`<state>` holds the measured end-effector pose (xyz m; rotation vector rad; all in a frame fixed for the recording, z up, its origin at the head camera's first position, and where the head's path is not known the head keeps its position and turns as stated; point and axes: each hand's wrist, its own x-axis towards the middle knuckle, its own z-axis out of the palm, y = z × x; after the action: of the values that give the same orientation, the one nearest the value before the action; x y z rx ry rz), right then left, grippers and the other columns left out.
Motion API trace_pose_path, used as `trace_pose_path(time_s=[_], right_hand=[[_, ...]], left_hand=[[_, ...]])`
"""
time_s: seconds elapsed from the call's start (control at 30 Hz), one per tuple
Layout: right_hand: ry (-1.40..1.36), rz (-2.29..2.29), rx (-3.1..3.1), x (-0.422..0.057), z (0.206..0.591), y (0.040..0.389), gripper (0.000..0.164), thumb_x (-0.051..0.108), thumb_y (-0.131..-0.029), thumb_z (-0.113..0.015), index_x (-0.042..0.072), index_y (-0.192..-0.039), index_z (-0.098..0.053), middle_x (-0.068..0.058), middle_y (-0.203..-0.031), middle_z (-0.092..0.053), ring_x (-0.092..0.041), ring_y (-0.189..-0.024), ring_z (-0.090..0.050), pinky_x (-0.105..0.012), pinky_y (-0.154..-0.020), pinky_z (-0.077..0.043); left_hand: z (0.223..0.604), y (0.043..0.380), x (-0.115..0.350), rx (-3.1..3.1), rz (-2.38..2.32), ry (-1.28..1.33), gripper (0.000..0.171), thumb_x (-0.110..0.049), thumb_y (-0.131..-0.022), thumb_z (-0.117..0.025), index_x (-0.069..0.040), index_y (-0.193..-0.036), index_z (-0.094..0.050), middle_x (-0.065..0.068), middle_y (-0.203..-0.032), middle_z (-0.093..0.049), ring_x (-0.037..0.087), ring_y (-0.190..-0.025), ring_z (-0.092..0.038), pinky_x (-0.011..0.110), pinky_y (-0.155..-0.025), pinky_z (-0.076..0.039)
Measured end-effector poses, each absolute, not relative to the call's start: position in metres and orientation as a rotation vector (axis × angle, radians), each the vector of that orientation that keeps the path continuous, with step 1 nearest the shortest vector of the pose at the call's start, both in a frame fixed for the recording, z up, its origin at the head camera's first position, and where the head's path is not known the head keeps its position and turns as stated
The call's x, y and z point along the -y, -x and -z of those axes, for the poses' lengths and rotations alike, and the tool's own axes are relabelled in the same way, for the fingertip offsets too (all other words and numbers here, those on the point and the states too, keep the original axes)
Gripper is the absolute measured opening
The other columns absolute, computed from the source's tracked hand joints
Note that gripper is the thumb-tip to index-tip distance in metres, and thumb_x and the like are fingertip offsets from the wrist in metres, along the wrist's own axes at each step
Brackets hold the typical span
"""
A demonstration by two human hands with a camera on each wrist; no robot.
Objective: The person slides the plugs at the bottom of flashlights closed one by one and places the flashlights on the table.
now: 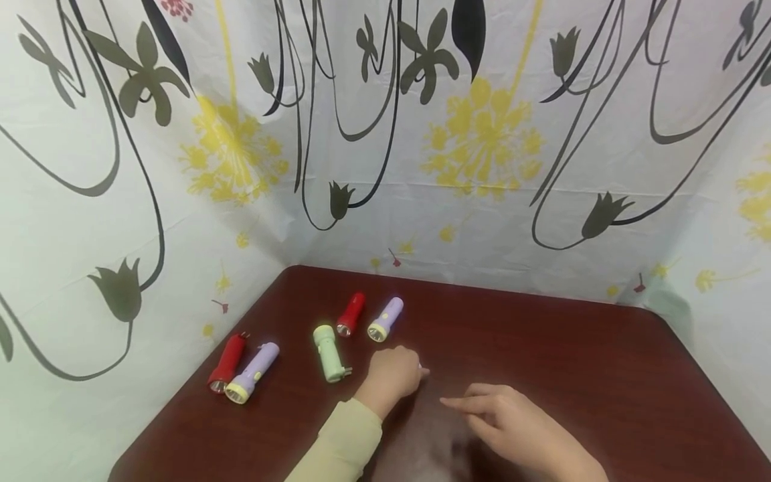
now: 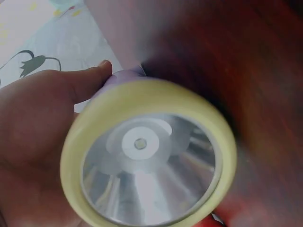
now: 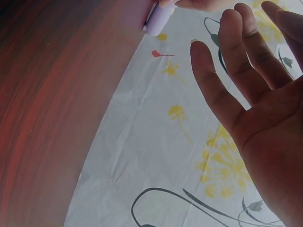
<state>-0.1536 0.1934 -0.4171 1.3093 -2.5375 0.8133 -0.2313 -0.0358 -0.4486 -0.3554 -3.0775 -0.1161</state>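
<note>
My left hand [image 1: 393, 376] grips a purple flashlight [image 3: 160, 20] over the table. Its wide yellow rim [image 2: 151, 97] and silver reflector fill much of the left wrist view, the lamp end facing that camera. From the head, the hand hides nearly all of this flashlight. To the right, apart from it, my right hand [image 1: 512, 422] is held above the table with nothing in it. The right wrist view shows its fingers [image 3: 213, 85] extended and slightly bent. Nearest the left hand lie a green flashlight [image 1: 328, 355] and a purple flashlight with yellow head [image 1: 385, 320].
A red flashlight [image 1: 352, 314] lies behind the green one. At the table's left edge, another red flashlight [image 1: 229, 361] lies against a purple one [image 1: 253, 372]. The dark red-brown table [image 1: 572, 348] meets a patterned white curtain [image 1: 482, 227] at its back and sides.
</note>
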Motion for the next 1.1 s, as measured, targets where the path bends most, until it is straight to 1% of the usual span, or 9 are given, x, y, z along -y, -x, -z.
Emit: trace_pose_path(time_s=[0.1, 0.2, 0.3, 0.4, 0.57, 0.7, 0.83, 0.93, 1.1], right_hand=[[-1.316, -0.813, 2.529, -0.193, 0.418, 0.154, 0.047, 0.0, -0.097, -0.067, 0.03, -0.132, -0.076, 0.024, -0.092, -0.06, 0.011, -0.077, -0.048, -0.013, -0.068, -0.045], [-1.321, -0.815, 2.528, -0.193, 0.418, 0.154, 0.047, 0.0, -0.096, -0.067, 0.029, -0.132, -0.076, 0.024, -0.092, -0.06, 0.011, -0.077, -0.048, -0.013, -0.068, -0.045], [-1.327, -0.827, 2.538, -0.193, 0.418, 0.154, 0.046, 0.001, -0.097, -0.067, 0.029, -0.132, -0.076, 0.024, -0.093, -0.061, 0.011, -0.077, -0.049, -0.014, -0.067, -0.046], [-1.334, -0.84, 2.548, -0.192, 0.418, 0.154, 0.046, 0.001, -0.097, -0.067, 0.029, -0.132, -0.076, 0.023, -0.092, -0.061, 0.011, -0.077, -0.049, -0.016, -0.067, -0.047], [-1.342, -0.858, 2.56, -0.191, 0.418, 0.154, 0.046, 0.0, -0.097, -0.066, 0.028, -0.131, -0.076, 0.02, -0.09, -0.061, 0.011, -0.075, -0.047, -0.015, -0.065, -0.046], [-1.337, -0.84, 2.559, -0.19, 0.419, 0.153, 0.045, 0.0, -0.097, -0.066, 0.028, -0.13, -0.077, 0.022, -0.091, -0.061, 0.011, -0.076, -0.047, -0.015, -0.066, -0.046], [-1.345, -0.818, 2.546, -0.189, 0.419, 0.153, 0.046, -0.001, -0.096, -0.066, 0.029, -0.129, -0.077, 0.023, -0.092, -0.061, 0.01, -0.076, -0.048, -0.015, -0.066, -0.046], [-1.352, -0.814, 2.544, -0.189, 0.418, 0.153, 0.046, -0.001, -0.096, -0.066, 0.029, -0.13, -0.077, 0.023, -0.093, -0.061, 0.01, -0.077, -0.048, -0.015, -0.066, -0.046], [-1.357, -0.812, 2.533, -0.188, 0.418, 0.153, 0.047, -0.001, -0.096, -0.066, 0.029, -0.13, -0.077, 0.023, -0.093, -0.061, 0.01, -0.078, -0.048, -0.014, -0.067, -0.045]], left_hand=[[0.449, 0.234, 0.034, 3.09, 0.144, 0.301, 0.038, -0.053, -0.095, -0.074, -0.017, -0.082, -0.078, 0.002, -0.074, -0.072, 0.024, -0.069, -0.069, 0.043, -0.066, -0.059], [0.452, 0.231, 0.036, 3.096, 0.154, 0.242, 0.043, -0.056, -0.092, -0.076, -0.013, -0.097, -0.077, 0.006, -0.086, -0.075, 0.027, -0.076, -0.072, 0.044, -0.069, -0.06], [0.453, 0.222, 0.039, 3.086, 0.165, 0.202, 0.051, -0.056, -0.09, -0.08, -0.01, -0.111, -0.071, 0.009, -0.096, -0.073, 0.03, -0.082, -0.072, 0.045, -0.072, -0.06], [0.45, 0.206, 0.045, 3.057, 0.182, 0.19, 0.051, -0.046, -0.087, -0.084, -0.01, -0.118, -0.067, 0.01, -0.099, -0.071, 0.032, -0.083, -0.071, 0.047, -0.07, -0.059], [0.436, 0.181, 0.058, 3.037, 0.168, 0.218, 0.059, -0.027, -0.075, -0.092, -0.01, -0.125, -0.066, 0.011, -0.102, -0.069, 0.032, -0.085, -0.069, 0.049, -0.068, -0.058], [0.426, 0.166, 0.063, 3.046, 0.147, 0.275, 0.057, -0.023, -0.072, -0.093, -0.012, -0.123, -0.07, 0.01, -0.104, -0.07, 0.03, -0.084, -0.068, 0.047, -0.067, -0.058], [0.422, 0.157, 0.064, 3.028, 0.135, 0.33, 0.043, -0.021, -0.072, -0.093, -0.014, -0.11, -0.076, 0.006, -0.095, -0.069, 0.027, -0.076, -0.067, 0.045, -0.062, -0.055], [0.422, 0.158, 0.064, 3.014, 0.121, 0.344, 0.034, -0.02, -0.072, -0.093, -0.013, -0.101, -0.077, 0.003, -0.086, -0.067, 0.024, -0.071, -0.065, 0.043, -0.059, -0.054], [0.424, 0.168, 0.063, 3.012, 0.108, 0.355, 0.028, -0.02, -0.074, -0.092, -0.011, -0.098, -0.078, 0.004, -0.082, -0.066, 0.024, -0.069, -0.063, 0.041, -0.058, -0.054]])
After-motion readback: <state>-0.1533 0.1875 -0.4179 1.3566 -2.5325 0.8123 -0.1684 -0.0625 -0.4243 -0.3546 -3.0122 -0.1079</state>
